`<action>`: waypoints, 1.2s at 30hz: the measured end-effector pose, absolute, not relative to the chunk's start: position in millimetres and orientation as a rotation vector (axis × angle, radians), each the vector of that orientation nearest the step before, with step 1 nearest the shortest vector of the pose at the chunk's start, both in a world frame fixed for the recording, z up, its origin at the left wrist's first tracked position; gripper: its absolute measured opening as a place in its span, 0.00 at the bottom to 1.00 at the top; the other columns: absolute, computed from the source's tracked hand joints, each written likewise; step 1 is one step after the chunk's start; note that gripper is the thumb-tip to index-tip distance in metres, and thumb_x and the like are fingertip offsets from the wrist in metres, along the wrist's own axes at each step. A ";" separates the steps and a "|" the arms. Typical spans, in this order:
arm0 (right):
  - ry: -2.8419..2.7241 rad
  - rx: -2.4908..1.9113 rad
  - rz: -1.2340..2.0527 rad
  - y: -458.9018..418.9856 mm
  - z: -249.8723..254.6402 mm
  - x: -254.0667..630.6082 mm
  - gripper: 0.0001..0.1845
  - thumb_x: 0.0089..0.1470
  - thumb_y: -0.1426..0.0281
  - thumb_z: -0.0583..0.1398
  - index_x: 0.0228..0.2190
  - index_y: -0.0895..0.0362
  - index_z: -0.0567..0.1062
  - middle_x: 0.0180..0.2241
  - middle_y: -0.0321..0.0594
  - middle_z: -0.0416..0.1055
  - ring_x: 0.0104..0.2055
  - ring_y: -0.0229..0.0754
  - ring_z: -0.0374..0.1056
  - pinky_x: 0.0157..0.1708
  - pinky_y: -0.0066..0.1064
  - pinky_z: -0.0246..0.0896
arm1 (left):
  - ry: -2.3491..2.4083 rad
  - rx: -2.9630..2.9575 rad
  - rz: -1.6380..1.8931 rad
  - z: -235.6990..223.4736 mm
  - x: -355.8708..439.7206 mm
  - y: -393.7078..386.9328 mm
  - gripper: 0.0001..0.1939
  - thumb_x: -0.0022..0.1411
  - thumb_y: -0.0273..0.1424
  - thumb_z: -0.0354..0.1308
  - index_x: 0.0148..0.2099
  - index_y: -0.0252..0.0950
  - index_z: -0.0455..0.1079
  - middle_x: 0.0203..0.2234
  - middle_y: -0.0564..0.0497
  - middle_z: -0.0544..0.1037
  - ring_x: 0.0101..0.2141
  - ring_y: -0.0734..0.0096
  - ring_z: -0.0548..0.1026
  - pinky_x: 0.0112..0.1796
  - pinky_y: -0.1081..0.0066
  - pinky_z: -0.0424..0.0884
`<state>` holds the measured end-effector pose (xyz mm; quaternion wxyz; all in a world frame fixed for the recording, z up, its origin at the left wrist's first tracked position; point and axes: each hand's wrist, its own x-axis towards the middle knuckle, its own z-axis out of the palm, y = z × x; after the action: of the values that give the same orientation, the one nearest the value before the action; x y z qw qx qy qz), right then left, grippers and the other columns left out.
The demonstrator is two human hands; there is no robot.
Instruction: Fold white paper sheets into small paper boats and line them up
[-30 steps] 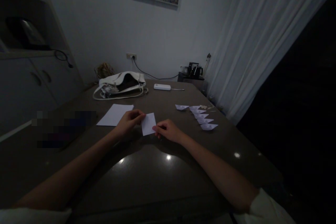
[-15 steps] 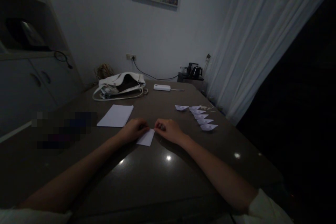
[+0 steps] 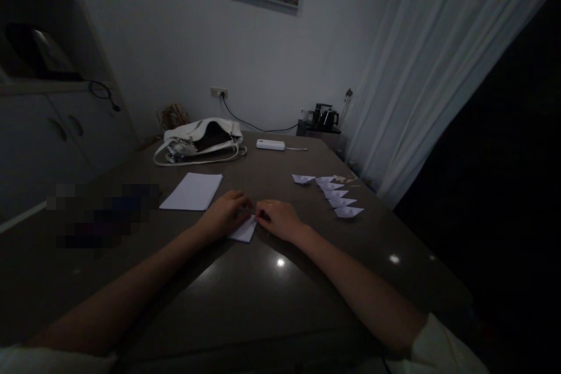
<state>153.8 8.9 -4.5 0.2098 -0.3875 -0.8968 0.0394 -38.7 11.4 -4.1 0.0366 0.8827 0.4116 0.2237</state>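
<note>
A small folded sheet of white paper (image 3: 243, 231) lies on the dark table between my hands. My left hand (image 3: 228, 211) is closed on its far left part, fingers bent over the top edge. At the far right corner, my right hand (image 3: 279, 217) pinches the paper between thumb and forefinger. The upper part of the paper is hidden under my fingers. Past my left hand lies a stack of white paper (image 3: 193, 191). Several folded paper boats (image 3: 348, 211) stand on the right, most of them in a slanting row.
At the back of the table (image 3: 280, 310) sits a white handbag (image 3: 204, 139). A white power bank (image 3: 270, 145) with a short cable lies right of it. Small light-coloured bits (image 3: 344, 179) lie beside the boats. A black kettle (image 3: 328, 119) stands beyond the table, near the curtain (image 3: 407, 70).
My left hand has shifted slightly up and right, covering more of the paper. The fingers of both hands are closer together at its far edge. The view has tilted slightly.
</note>
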 end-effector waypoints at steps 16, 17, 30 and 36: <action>-2.796 -0.758 0.233 -15.0 11.8 148.4 0.02 0.51 0.72 0.59 0.28 0.57 0.69 0.30 0.35 0.71 0.30 0.35 0.64 0.26 0.24 0.47 | 1.508 2.893 0.332 -11.1 -26.1 -1.8 0.10 0.65 0.33 0.46 0.46 0.35 0.62 0.45 0.43 0.67 0.47 0.56 0.64 0.43 0.59 0.59; -2.813 -0.736 0.264 -16.6 12.0 148.1 0.03 0.51 0.71 0.60 0.28 0.57 0.69 0.29 0.35 0.71 0.30 0.34 0.64 0.26 0.23 0.47 | 1.508 2.880 0.340 -10.6 -26.1 -2.0 0.10 0.65 0.33 0.46 0.45 0.36 0.62 0.45 0.44 0.67 0.47 0.57 0.64 0.43 0.59 0.59; -2.514 -1.101 0.161 0.9 3.7 159.4 0.03 0.52 0.70 0.59 0.30 0.57 0.72 0.30 0.37 0.72 0.32 0.36 0.65 0.29 0.25 0.49 | 1.509 2.932 0.382 -19.7 -27.4 3.6 0.09 0.65 0.32 0.45 0.46 0.36 0.61 0.45 0.44 0.67 0.47 0.57 0.64 0.44 0.58 0.59; -2.611 -1.091 0.052 -2.3 4.5 157.0 0.03 0.52 0.70 0.59 0.29 0.57 0.71 0.30 0.37 0.72 0.31 0.36 0.65 0.28 0.26 0.47 | 1.523 2.905 0.384 -21.1 -27.9 3.7 0.10 0.65 0.31 0.45 0.47 0.36 0.61 0.47 0.43 0.66 0.47 0.56 0.64 0.44 0.58 0.60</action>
<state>157.0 -2.3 4.5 0.1549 -0.3807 -0.9115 0.0183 -27.9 3.7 -21.1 -0.0803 0.8768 0.4598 0.1158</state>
